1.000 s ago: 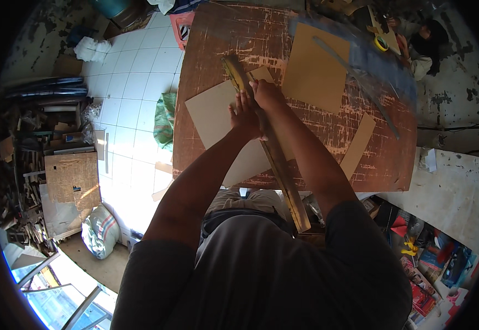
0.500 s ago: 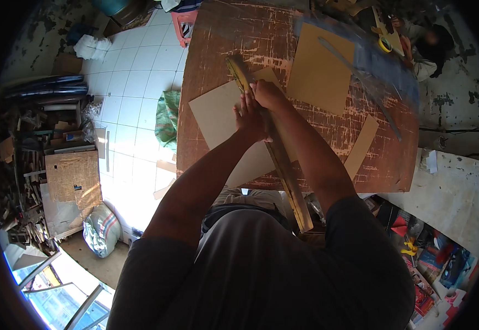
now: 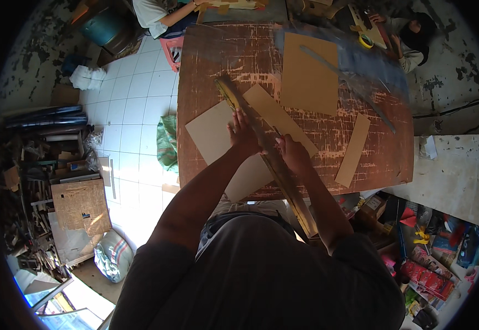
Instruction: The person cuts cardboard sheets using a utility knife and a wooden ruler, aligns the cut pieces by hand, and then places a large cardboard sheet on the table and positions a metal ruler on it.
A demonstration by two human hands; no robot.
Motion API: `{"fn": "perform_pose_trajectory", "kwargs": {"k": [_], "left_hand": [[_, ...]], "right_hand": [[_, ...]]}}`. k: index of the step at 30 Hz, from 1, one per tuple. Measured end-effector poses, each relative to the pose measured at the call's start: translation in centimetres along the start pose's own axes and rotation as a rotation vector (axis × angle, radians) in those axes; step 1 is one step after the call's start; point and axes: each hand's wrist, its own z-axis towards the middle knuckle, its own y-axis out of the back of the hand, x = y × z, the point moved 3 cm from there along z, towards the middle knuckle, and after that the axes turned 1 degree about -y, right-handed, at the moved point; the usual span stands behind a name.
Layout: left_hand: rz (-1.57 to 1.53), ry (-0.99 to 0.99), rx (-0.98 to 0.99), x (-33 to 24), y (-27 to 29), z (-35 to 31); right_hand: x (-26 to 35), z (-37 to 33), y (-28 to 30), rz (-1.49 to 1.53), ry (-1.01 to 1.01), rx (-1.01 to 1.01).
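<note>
A long bar with a worn yellow edge lies diagonally over a pale board sheet and runs past the table's near edge. My left hand presses down on the bar near its middle, fingers stretched out. Just right of the bar, my right hand is closed around a thin, dark, stick-like tool; its exact kind is too small to tell. A brown board strip lies along the bar's right side, partly behind the right hand.
The worn reddish table also bears a brown board, a narrow strip and a thin grey strip. Two people sit beyond it, one near yellow tape. A green sack stands left; wood scraps are piled farther left.
My right hand has moved toward me along the bar, uncovering the brown strip and the thin tool. My left hand stays on the bar. The view has tilted, bringing another person in at the top.
</note>
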Motion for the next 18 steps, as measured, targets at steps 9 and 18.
{"fn": "perform_pose_trajectory", "kwargs": {"k": [9, 18], "left_hand": [[0.001, -0.018, -0.019, 0.1, -0.2, -0.3], [-0.085, -0.048, -0.077, 0.8, -1.2, -0.3]], "right_hand": [[-8.2, -4.7, 5.9, 0.046, -0.071, -0.687], [-13.2, -3.2, 7.5, -0.223, -0.307, -0.791]]}}
